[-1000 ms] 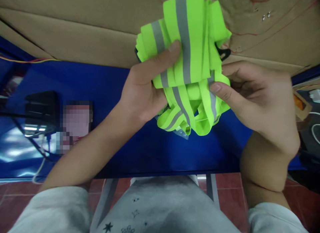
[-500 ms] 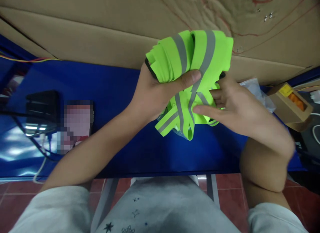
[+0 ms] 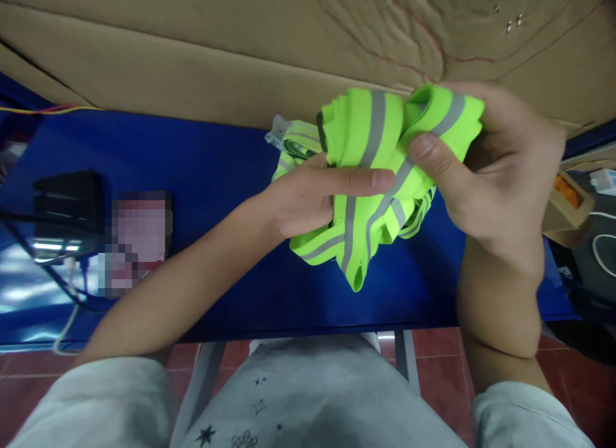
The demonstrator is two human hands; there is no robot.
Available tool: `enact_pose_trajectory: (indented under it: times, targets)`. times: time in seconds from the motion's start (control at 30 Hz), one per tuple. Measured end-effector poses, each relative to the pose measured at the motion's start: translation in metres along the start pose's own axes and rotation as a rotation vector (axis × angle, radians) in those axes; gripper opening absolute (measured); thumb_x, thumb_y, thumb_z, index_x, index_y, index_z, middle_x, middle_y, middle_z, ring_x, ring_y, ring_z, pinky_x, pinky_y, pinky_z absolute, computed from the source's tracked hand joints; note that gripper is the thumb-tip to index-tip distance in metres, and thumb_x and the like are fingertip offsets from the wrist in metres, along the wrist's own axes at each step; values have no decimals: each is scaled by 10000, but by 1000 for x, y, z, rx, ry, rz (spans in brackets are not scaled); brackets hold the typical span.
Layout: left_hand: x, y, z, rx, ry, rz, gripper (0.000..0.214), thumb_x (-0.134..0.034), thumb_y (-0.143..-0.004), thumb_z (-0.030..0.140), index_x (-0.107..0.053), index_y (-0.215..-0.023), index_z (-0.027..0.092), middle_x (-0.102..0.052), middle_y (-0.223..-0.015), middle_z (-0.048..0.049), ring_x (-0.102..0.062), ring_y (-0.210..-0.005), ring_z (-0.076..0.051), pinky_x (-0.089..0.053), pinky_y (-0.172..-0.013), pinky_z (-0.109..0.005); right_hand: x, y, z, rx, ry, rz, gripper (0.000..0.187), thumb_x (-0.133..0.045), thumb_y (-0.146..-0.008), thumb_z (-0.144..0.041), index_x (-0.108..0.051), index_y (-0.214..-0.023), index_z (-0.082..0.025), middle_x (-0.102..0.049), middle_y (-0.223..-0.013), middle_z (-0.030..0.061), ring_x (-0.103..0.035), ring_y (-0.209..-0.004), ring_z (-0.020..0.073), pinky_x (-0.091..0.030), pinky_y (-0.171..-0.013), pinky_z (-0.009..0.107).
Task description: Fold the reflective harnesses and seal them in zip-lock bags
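My left hand (image 3: 308, 194) is closed around a folded bundle of fluorescent green reflective straps (image 3: 359, 140), its thumb lying across the front. Grey stripes run along the green bands. My right hand (image 3: 495, 159) grips the looped right side of the same straps, thumb in front and its other fingers mostly hidden behind. Lower loops hang down below both hands over the table. Behind my left hand, more green-and-grey straps (image 3: 301, 137) lie on the table with a bit of clear plastic (image 3: 276, 130) beside them.
The blue table (image 3: 216, 159) meets a cardboard panel (image 3: 192, 63) at the back. A black device with cables (image 3: 70, 210) and a blurred-out flat item (image 3: 139, 230) sit on the left. On the right are a small cardboard box (image 3: 572, 204) and a dark device (image 3: 601, 249).
The held straps have shifted right and slightly down. My right hand has moved up from the lower loops to the upper right side. Straps behind my left hand now show.
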State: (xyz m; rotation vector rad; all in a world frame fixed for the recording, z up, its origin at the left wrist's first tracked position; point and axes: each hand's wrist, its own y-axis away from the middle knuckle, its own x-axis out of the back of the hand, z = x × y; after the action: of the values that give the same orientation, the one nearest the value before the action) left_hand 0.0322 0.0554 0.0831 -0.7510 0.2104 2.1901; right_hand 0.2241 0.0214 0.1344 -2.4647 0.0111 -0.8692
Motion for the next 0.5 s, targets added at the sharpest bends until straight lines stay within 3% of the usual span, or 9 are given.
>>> enact_pose_trajectory:
  times: [0.13,0.23,0.37,0.5]
  targets:
    - [2,1,-8,97,-22,-97,328,-852,-787,217,-761,-1099,176,-801,-1109,-57,-743,-1126,-269,-589,-1030,-392,-9,0,-4,4,-56,228,283,-700,-939,-409,-716,-1182,-264,-734,-1154,22,-693,-1140,258,-565,-1025,386]
    - [-1,0,-18,150,41,-28,319,-832,-812,174,-743,-1118,163,-816,-1032,-65,-768,-1053,-258,-615,-971,-406,-12,2,-5,90,6,193,288,-666,-975,-365,-686,-1243,-261,-716,-1252,-10,-677,-1185,206,-543,-1064,336]
    - [-4,-3,-22,118,99,-5,310,-846,-793,207,-734,-1080,173,-811,-1033,-43,-772,-1030,-266,-620,-940,-398,-7,4,2,281,244,191,358,-650,-974,-326,-655,-1327,-388,-676,-1324,-82,-628,-1291,221,-473,-1164,353]
    - [-4,-2,-14,111,123,30,340,-827,-782,270,-711,-1080,154,-798,-1038,-42,-759,-1054,-271,-602,-966,-392,-1,0,17,546,334,172,437,-592,-947,-221,-643,-1367,-334,-711,-1302,5,-668,-1250,280,-517,-1110,442]
